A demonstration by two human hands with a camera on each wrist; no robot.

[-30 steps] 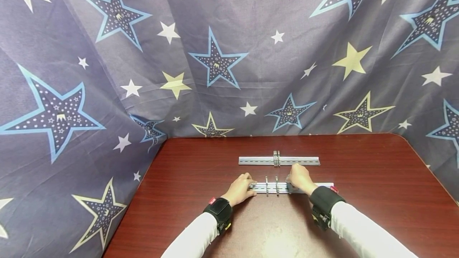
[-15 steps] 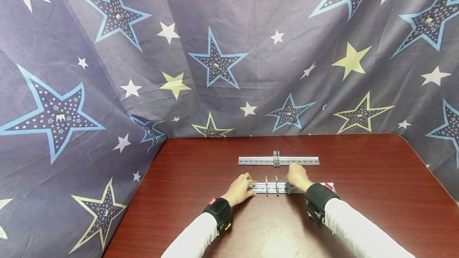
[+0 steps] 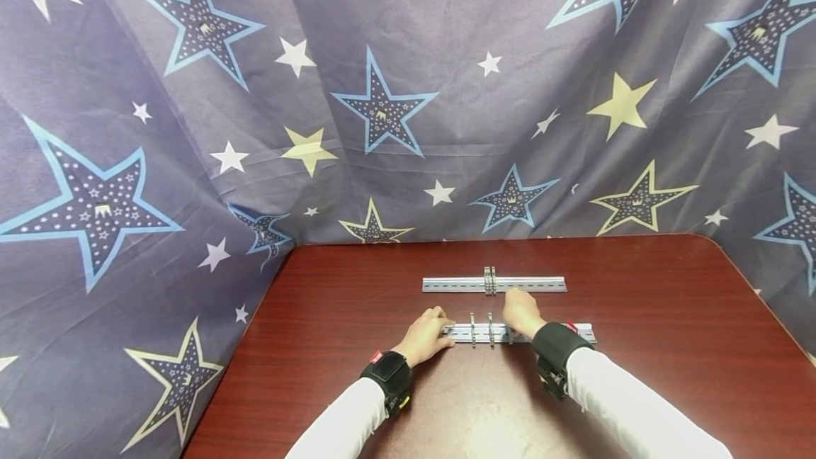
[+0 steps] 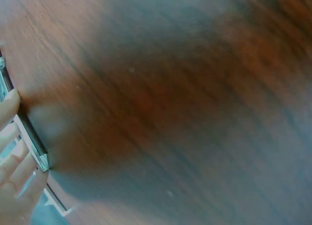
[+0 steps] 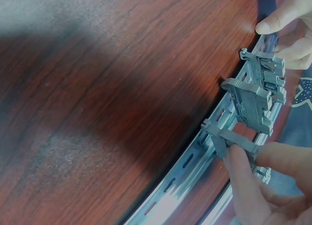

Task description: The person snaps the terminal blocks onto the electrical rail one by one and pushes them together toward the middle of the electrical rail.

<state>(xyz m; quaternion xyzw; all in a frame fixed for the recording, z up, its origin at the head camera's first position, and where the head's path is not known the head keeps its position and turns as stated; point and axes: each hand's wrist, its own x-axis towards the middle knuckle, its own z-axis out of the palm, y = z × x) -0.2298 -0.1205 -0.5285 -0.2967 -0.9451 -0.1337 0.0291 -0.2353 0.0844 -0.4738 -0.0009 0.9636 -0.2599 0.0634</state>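
A slotted metal DIN rail (image 3: 460, 333) lies across the near part of the table. My left hand (image 3: 426, 337) holds its left end, thumb on the near edge and fingers on the far side, as the right wrist view also shows. Two grey terminal blocks (image 5: 251, 105) (image 5: 268, 71) stand apart on this rail, right of that hand. Between thumb and index finger, my right hand (image 3: 521, 314) pinches a third grey terminal block (image 5: 229, 140) at the rail, beside the other two. Whether it is clipped on, I cannot tell. In the head view the hand largely hides it.
Behind, parallel to the near rail, lies a second DIN rail (image 3: 455, 285) with terminal blocks (image 3: 489, 280) close together near its middle. The reddish-brown wooden table (image 3: 344, 282) ends at a star-patterned cloth (image 3: 408, 183) at the back and left.
My right hand has moved left along the near rail with the pinched terminal block, closer to the two standing ones. The left hand stays at the rail's end.
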